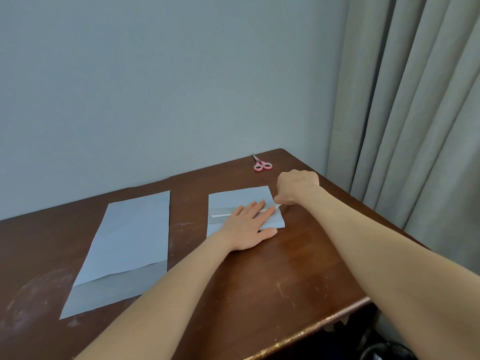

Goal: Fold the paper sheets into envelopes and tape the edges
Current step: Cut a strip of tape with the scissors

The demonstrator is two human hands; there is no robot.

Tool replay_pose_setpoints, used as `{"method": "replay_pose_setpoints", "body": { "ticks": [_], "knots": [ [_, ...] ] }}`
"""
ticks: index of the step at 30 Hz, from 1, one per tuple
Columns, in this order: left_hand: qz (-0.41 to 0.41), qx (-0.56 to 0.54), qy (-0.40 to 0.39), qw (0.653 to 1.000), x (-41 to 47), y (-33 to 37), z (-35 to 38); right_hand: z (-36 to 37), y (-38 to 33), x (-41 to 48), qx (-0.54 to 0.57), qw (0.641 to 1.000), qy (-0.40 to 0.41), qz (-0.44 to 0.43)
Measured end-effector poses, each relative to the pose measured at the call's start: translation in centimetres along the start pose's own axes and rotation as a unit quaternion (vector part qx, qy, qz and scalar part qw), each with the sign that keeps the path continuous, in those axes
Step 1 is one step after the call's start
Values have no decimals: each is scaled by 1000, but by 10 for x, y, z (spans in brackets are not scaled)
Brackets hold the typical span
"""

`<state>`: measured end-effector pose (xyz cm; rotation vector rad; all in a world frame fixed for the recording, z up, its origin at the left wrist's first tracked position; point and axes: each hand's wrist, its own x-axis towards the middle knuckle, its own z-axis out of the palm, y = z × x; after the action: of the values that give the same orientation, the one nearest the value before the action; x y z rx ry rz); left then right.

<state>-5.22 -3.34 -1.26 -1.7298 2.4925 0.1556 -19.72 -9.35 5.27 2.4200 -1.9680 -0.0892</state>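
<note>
A folded pale-blue sheet (235,197) lies on the brown table (259,276) right of centre. A white tape strip (220,215) runs across its fold. My left hand (248,226) lies flat on the sheet with straight fingers, pressing it down. My right hand (296,187) sits at the sheet's right edge and pinches the end of the tape strip between curled fingers. A second, larger pale-blue sheet (130,240) lies to the left, partly folded, with a grey band along its near end.
Pink-handled scissors (262,165) lie near the table's far edge, behind the folded sheet. A grey curtain (415,113) hangs at the right, beyond the table's right edge. A plain wall stands behind the table.
</note>
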Motion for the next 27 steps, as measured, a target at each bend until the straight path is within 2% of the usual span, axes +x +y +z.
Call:
{"method": "replay_pose_setpoints", "body": {
  "ticks": [12,16,20,24,27],
  "knots": [
    [-40,-4,-15,999,-35,-45,-1,-2,-21,-1,96,994,4,-51],
    [-49,-20,-13,998,-40,-53,-1,-9,-30,-1,113,991,-21,-74],
    [-57,-44,-7,997,-40,-54,-5,-16,-28,0,177,981,-49,-66],
    [-65,-102,-3,993,-36,-55,-18,-19,-26,2,238,967,-46,-72],
    [-68,-206,-5,976,-34,-55,-32,-19,-24,3,261,961,-44,-83]
  ]
}}
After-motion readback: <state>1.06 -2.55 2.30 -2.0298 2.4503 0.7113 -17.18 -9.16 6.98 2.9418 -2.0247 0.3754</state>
